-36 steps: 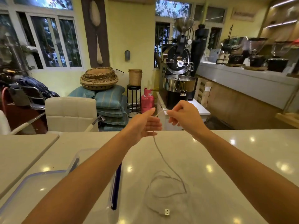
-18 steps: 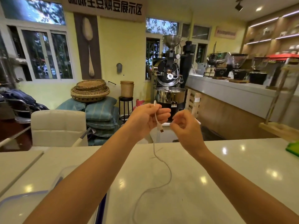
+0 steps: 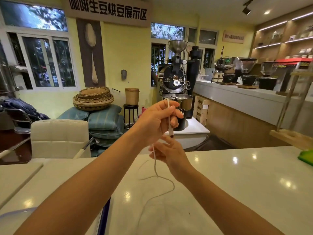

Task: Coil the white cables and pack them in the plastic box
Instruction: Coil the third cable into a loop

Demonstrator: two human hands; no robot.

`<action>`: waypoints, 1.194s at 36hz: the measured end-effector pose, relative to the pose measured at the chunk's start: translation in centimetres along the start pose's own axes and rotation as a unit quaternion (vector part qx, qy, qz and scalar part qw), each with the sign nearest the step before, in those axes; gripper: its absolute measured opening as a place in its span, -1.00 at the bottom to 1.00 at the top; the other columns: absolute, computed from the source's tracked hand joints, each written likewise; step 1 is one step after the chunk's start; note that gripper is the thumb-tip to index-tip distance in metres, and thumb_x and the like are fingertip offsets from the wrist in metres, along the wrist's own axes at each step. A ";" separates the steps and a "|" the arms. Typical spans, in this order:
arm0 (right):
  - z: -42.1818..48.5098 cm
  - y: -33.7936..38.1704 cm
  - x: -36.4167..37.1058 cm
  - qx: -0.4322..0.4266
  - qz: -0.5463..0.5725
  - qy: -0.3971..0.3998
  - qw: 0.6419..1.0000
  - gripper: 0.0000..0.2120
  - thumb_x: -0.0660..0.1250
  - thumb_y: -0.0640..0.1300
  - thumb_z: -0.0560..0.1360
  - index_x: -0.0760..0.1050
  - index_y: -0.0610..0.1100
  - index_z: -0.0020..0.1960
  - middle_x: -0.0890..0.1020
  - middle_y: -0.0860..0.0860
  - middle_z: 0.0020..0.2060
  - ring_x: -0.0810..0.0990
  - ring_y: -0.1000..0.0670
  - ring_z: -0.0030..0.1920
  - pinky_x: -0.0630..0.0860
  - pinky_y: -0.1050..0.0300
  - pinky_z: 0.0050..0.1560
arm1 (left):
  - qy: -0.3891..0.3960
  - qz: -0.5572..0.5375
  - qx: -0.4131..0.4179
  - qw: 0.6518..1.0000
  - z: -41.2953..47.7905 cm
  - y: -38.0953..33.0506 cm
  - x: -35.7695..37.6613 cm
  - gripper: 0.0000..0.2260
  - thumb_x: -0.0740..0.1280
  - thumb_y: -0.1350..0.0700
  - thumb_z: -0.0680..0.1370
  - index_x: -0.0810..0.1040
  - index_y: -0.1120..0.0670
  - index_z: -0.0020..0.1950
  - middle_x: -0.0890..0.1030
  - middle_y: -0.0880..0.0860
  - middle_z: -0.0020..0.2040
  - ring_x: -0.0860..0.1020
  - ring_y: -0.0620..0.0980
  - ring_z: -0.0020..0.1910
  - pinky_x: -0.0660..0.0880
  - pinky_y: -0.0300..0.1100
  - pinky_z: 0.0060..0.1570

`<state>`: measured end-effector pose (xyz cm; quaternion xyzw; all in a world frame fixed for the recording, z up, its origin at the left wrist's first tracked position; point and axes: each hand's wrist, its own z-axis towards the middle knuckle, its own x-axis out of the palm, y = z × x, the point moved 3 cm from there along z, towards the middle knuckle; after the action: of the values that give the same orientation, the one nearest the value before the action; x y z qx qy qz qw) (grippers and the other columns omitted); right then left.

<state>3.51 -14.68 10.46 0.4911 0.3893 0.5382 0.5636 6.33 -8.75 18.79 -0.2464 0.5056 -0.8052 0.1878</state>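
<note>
Left hand (image 3: 155, 122) up above the glossy white counter (image 3: 237, 187), grip pinched tight on the thin white cable (image 3: 154, 164) near its plug end. Right hand (image 3: 169, 152) just below, fingers loosely round the same cable. Rest trailing down in loose loops on the counter; clear plastic box with blue edge (image 3: 104, 212) at lower left.

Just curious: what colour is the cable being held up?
White cable, seen best in the head view.

left forearm (image 3: 94, 187): bare, no sleeve | right forearm (image 3: 225, 197): bare | hands: no rings
</note>
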 end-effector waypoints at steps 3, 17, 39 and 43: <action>-0.7 -0.4 0.3 0.034 -0.001 0.031 0.999 -0.83 0.19 -0.22 0.53 0.47 -0.11 0.10 0.54 -0.03 -0.34 0.51 0.07 -0.39 0.53 0.23 -0.29 | -0.020 0.037 0.013 0.999 0.5 -0.2 -1.0 -0.82 0.07 0.28 0.58 0.43 0.13 -0.11 0.61 0.02 -0.43 0.48 -0.15 -0.52 0.48 -0.34 -0.43; -1.6 4.0 -3.2 -0.079 -0.353 0.012 0.932 -0.87 0.29 -0.15 0.48 0.53 -0.11 -0.24 0.48 0.08 -0.44 0.44 0.19 -0.43 0.37 0.45 -0.36 | -0.054 0.420 -0.003 0.906 0.6 0.8 -5.5 -0.77 0.13 0.27 0.57 0.33 0.04 -0.26 0.51 0.02 -0.37 0.43 -0.24 -0.54 0.39 -0.36 -0.42; 3.8 9.4 -5.6 -0.180 -0.265 -0.013 0.947 -0.89 0.33 -0.22 0.42 0.56 -0.09 -0.27 0.57 0.07 -0.42 0.51 0.12 -0.36 0.45 0.33 -0.28 | -0.005 0.216 0.007 0.976 -4.1 1.8 -0.4 -0.75 0.03 0.17 0.60 0.42 0.07 -0.20 0.46 -0.06 -0.50 0.36 -0.11 -0.48 0.30 -0.25 -0.38; 3.3 6.3 -4.4 -0.120 -0.121 0.028 0.985 -0.89 0.29 -0.13 0.40 0.58 -0.06 -0.24 0.57 0.05 -0.47 0.47 0.04 -0.40 0.44 0.25 -0.36 | -0.006 0.164 0.036 0.986 -3.9 1.0 0.4 -0.77 0.03 0.18 0.60 0.41 0.10 -0.18 0.46 -0.06 -0.50 0.36 -0.14 -0.50 0.32 -0.28 -0.40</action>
<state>4.80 -19.92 16.93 0.3540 0.3945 0.5224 0.6679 3.74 -6.60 16.57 -0.1584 0.5084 -0.7797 0.3293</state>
